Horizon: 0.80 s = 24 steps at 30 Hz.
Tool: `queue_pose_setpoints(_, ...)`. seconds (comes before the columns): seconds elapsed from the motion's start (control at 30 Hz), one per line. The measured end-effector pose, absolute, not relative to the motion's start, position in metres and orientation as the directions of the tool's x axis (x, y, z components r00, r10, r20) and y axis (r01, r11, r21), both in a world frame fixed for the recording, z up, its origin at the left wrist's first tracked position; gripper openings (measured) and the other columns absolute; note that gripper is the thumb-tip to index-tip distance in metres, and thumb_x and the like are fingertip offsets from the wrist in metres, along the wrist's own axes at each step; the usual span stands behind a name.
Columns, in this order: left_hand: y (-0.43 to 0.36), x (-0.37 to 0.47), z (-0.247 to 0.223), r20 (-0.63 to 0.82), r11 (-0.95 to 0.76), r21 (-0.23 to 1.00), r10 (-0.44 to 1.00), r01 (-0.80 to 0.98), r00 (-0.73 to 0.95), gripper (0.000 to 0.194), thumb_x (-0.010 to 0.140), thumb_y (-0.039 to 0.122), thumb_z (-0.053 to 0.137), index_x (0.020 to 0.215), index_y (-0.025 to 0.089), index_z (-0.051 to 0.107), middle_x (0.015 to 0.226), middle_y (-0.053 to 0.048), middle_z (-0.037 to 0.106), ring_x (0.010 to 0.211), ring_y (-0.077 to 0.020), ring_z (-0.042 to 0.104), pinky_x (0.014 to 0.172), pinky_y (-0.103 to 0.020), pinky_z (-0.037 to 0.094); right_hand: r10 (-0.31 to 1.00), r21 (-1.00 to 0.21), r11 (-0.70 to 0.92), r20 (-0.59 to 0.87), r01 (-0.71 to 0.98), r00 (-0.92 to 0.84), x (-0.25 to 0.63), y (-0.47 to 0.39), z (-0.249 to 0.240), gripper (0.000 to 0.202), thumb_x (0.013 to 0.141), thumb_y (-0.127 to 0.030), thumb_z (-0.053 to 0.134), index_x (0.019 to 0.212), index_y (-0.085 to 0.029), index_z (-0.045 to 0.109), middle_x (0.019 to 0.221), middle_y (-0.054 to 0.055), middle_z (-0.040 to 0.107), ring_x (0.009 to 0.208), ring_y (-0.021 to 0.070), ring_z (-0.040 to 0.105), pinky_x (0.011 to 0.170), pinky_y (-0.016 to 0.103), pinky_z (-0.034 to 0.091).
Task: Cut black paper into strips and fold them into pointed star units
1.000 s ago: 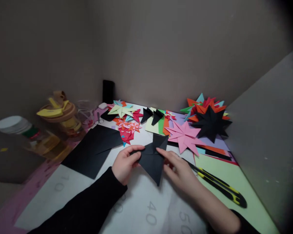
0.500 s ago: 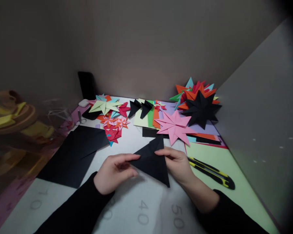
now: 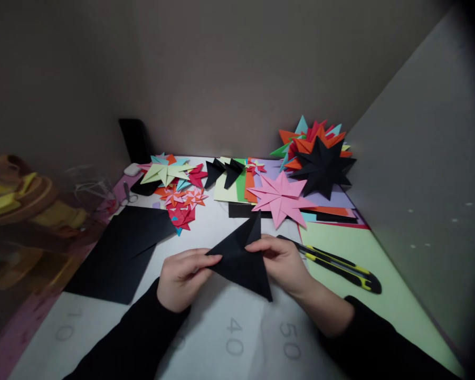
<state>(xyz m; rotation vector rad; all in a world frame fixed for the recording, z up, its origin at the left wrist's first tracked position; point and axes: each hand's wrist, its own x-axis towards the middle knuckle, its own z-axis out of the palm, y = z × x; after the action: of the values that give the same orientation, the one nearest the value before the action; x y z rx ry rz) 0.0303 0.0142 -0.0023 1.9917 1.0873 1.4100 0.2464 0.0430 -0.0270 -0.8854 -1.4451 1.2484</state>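
A folded black sheet of paper, roughly triangular, is held up above the white table mat between both hands. My left hand pinches its left corner between thumb and fingers. On the other side my right hand grips the right edge, the thumb lying on the front face and the fingers behind it, partly hidden. Further left lie flat black paper sheets. Just behind the held paper is a pink paper star. A black and yellow utility knife lies right of my right hand.
Several colourful folded stars lie at the back left, near small scissors and a black phone against the wall. Two folded black pieces sit at the back middle. A large black star leans at the back right, above coloured sheets.
My left thumb and fingers have closed on the paper's left corner. The upper part of the paper has opened slightly into a sharper point. The view has shifted a little.
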Motion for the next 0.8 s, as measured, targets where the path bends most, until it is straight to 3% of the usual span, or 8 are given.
queue_pose_setpoints(0.23,0.013,0.032,-0.008,0.561,-0.588,0.748,0.808,0.308,0.18,0.029,0.069,0.002,0.063,0.089,0.021,0.072,0.085,-0.006,0.072,0.068,-0.0146,0.068,0.056,-0.02,0.054,0.97,-0.979,0.169,0.185,-0.111,-0.155,0.243,0.041,-0.033,0.014,0.064,-0.016,0.074,0.072,-0.028,0.074,0.065,0.0,0.068,0.058,0.0129,0.061,0.052,0.022,0.048)
queue_pose_setpoints(0.4,0.008,0.041,-0.013,0.512,-0.502,0.827,0.858,0.254,0.03,0.022,0.064,0.004,0.071,0.078,0.021,0.072,0.08,-0.004,0.072,0.064,-0.014,0.067,0.056,-0.02,0.054,0.981,-0.984,0.162,0.168,-0.073,-0.095,0.24,0.035,-0.029,0.013,0.064,-0.015,0.073,0.07,-0.026,0.073,0.063,-0.001,0.066,0.056,0.0123,0.059,0.05,0.022,0.047)
queue_pose_setpoints(0.57,0.007,0.056,-0.02,0.24,-0.215,0.966,0.951,0.144,-0.194,0.01,0.061,0.013,0.076,0.062,0.018,0.068,0.066,-0.002,0.07,0.057,-0.0126,0.064,0.052,-0.019,0.05,0.983,-0.981,0.181,0.182,-0.068,0.003,0.233,0.03,-0.027,0.005,0.066,-0.019,0.072,0.07,-0.023,0.069,0.063,-0.002,0.065,0.056,0.0121,0.058,0.051,0.022,0.047)
queue_pose_setpoints(0.7,0.008,0.067,-0.023,-0.01,-0.001,0.999,0.96,-0.039,-0.279,0.022,0.061,0.019,0.076,0.053,0.016,0.055,0.056,0.001,0.065,0.05,-0.0116,0.062,0.049,-0.019,0.047,0.994,-0.987,0.089,0.079,-0.131,0.078,0.225,0.03,-0.029,0.009,0.067,-0.023,0.072,0.071,-0.02,0.065,0.063,-0.002,0.064,0.057,0.0128,0.06,0.054,0.023,0.049)
queue_pose_setpoints(0.8,0.009,0.07,-0.024,-0.105,0.073,0.989,0.958,-0.13,-0.267,0.027,0.061,0.021,0.076,0.055,0.016,0.05,0.054,0.002,0.063,0.051,-0.0137,0.064,0.05,-0.02,0.048,0.994,-0.967,0.027,-0.002,-0.255,0.112,0.22,0.031,-0.031,0.018,0.066,-0.024,0.074,0.074,-0.02,0.059,0.062,-0.004,0.062,0.057,0.013,0.063,0.055,0.023,0.051)
